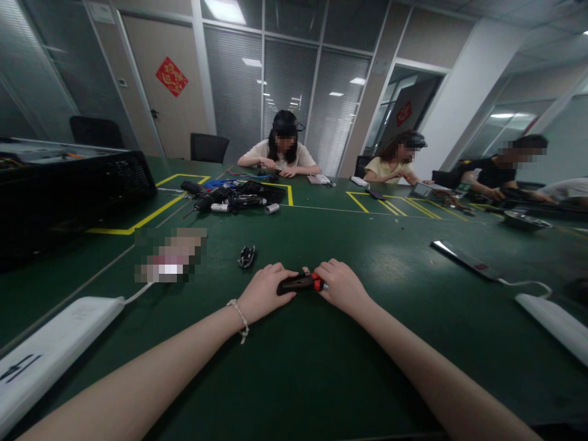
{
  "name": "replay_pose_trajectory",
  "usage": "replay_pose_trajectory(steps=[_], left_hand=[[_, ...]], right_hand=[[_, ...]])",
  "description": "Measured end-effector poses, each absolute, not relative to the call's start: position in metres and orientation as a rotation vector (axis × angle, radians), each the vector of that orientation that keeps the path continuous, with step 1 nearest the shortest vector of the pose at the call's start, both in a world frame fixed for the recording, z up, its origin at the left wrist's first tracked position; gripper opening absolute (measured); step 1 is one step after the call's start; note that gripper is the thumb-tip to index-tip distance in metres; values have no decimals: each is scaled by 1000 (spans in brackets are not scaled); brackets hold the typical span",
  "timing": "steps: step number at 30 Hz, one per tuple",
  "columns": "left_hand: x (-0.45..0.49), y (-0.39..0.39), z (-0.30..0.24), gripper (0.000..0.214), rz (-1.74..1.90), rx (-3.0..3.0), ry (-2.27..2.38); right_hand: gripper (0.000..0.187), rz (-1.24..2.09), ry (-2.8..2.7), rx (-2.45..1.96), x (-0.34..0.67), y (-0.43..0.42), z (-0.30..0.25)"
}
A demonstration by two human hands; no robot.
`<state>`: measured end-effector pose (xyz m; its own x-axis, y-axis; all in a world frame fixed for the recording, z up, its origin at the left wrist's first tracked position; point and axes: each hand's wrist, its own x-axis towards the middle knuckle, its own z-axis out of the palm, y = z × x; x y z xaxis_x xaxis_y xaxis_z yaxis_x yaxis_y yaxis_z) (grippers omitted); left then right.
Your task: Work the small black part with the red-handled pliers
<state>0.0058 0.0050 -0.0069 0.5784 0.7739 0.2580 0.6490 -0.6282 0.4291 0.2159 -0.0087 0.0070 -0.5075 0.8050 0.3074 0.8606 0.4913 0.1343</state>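
My left hand (pixel 264 293) and my right hand (pixel 342 285) meet on the green table (pixel 294 367), both closed around a small black tool with a red part (pixel 301 283). The left hand grips the black end; the right hand's fingers curl over the red end. A bead bracelet (pixel 241 318) circles my left wrist. A small black clip-like part (pixel 247 256) lies just beyond my left hand.
White power strips lie at the near left (pixel 50 349) and near right (pixel 554 324). A black case (pixel 68 190) stands at far left. A pile of black tools (pixel 234 197) sits mid-table. Three people work at the far side. A flat dark strip (pixel 463 260) lies at right.
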Motion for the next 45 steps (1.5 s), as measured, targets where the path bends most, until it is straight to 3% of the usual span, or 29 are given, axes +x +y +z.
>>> replay_pose_trajectory(steps=[45], left_hand=[[5, 6, -9, 38, 637, 2526, 1137]], right_hand=[[17, -436, -2536, -1447, 217, -10, 8]])
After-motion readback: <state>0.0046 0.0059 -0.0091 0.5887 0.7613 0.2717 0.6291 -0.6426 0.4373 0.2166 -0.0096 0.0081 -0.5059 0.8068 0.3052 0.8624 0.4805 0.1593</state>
